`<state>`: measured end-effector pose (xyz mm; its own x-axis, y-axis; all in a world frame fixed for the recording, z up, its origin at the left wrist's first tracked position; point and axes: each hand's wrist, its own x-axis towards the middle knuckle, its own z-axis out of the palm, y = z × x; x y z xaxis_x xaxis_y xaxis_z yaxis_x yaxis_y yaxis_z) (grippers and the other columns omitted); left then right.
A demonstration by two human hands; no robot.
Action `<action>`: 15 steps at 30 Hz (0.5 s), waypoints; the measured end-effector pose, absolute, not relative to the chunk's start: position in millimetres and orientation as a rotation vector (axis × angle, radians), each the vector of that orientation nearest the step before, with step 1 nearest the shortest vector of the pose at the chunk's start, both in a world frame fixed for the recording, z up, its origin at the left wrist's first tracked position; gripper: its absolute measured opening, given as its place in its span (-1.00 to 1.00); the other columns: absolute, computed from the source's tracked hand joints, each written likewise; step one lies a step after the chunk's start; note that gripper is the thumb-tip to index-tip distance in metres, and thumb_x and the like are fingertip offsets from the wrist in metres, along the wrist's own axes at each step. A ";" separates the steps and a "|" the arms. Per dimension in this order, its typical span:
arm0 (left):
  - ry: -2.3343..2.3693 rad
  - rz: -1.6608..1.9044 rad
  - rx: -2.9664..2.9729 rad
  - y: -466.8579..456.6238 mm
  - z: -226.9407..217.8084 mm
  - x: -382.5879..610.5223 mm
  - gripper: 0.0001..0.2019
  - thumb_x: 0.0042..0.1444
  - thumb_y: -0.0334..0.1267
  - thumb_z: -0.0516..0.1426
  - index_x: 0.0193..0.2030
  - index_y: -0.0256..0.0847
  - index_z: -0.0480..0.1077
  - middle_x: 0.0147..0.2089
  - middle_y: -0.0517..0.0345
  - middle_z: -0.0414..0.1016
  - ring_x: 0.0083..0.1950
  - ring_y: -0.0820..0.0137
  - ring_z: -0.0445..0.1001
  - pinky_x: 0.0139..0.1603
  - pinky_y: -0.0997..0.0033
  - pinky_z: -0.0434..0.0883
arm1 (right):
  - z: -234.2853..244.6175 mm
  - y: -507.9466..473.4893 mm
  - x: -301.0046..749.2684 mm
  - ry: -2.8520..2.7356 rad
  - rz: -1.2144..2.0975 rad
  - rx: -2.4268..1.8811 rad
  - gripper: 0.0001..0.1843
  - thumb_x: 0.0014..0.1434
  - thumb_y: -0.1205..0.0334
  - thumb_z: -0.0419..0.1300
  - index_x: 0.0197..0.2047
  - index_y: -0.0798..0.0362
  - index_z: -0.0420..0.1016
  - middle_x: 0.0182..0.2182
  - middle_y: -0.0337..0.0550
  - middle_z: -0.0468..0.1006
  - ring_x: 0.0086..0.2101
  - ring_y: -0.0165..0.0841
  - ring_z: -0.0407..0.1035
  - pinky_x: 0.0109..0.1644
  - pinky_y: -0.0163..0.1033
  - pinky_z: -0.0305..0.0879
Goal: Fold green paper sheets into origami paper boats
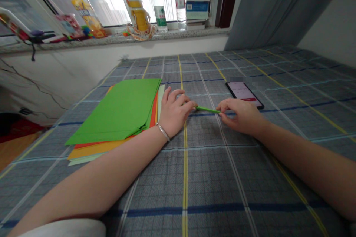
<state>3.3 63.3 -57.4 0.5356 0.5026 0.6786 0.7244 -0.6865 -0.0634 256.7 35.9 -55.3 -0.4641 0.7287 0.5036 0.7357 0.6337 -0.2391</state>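
Note:
A thin green paper strip (207, 109), the same colour as the top sheets of the stack, is stretched between my two hands just over the checked cloth. My left hand (175, 111), with a silver bangle at the wrist, is closed on the strip's left end; the other fingers are spread. The right end is pinched between the thumb and fingers of my right hand (239, 115). Close by my left forearm lies a stack of coloured paper (119, 111), green on top with orange, yellow and pale green edges below. A phone (244, 94) lies just beyond my right hand.
A grey checked cloth (205, 177) covers the surface. Along the windowsill (111, 42) stand an orange drink bottle (87, 11), a yellow strapped bottle (139, 18), two clear bottles and stacked boxes (197, 7). A grey curtain (267, 7) hangs at the right.

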 end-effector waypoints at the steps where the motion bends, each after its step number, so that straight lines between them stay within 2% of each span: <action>1: -0.999 -0.913 -2.442 63.2 -57.5 3.6 -0.86 0.24 -0.25 0.13 -0.17 0.01 0.53 -0.23 0.17 0.50 0.13 0.18 0.31 0.31 -0.22 0.04 | -55.3 35.1 255.0 -2.295 0.041 -1.122 -0.98 0.12 0.28 0.14 -0.33 -0.02 0.35 -0.22 -0.16 0.59 -0.23 -0.29 0.47 -0.21 -0.18 0.33; 4: -0.926 -0.942 -2.422 62.7 -59.4 5.0 -0.86 0.24 -0.22 0.13 -0.21 0.02 0.55 -0.15 0.18 0.49 0.20 0.15 0.24 0.34 -0.20 0.00 | -54.5 32.2 247.6 -2.306 0.251 -1.046 -0.94 0.17 0.27 0.12 -0.35 0.00 0.34 -0.13 -0.14 0.58 -0.25 -0.35 0.45 -0.25 -0.25 0.32; 10: -0.902 -1.069 -2.436 62.2 -62.9 8.4 -0.84 0.23 -0.20 0.13 -0.22 -0.01 0.57 0.12 0.11 0.34 0.35 0.07 -0.01 0.35 -0.17 0.00 | -58.1 30.2 232.9 -2.078 0.665 -1.064 -0.89 0.18 0.20 0.17 -0.36 0.02 0.35 -0.08 -0.11 0.54 -0.43 -0.47 0.39 -0.35 -0.29 0.33; 15: -1.062 -1.207 -2.524 64.8 -66.1 10.9 -0.87 0.21 -0.22 0.16 -0.15 -0.05 0.54 0.17 0.06 0.25 0.32 0.12 0.07 0.32 -0.11 0.10 | -65.2 33.1 227.3 -1.856 1.009 -1.084 -0.86 0.14 0.17 0.20 -0.34 0.03 0.32 0.00 -0.05 0.51 -0.44 -0.46 0.45 -0.33 -0.26 0.40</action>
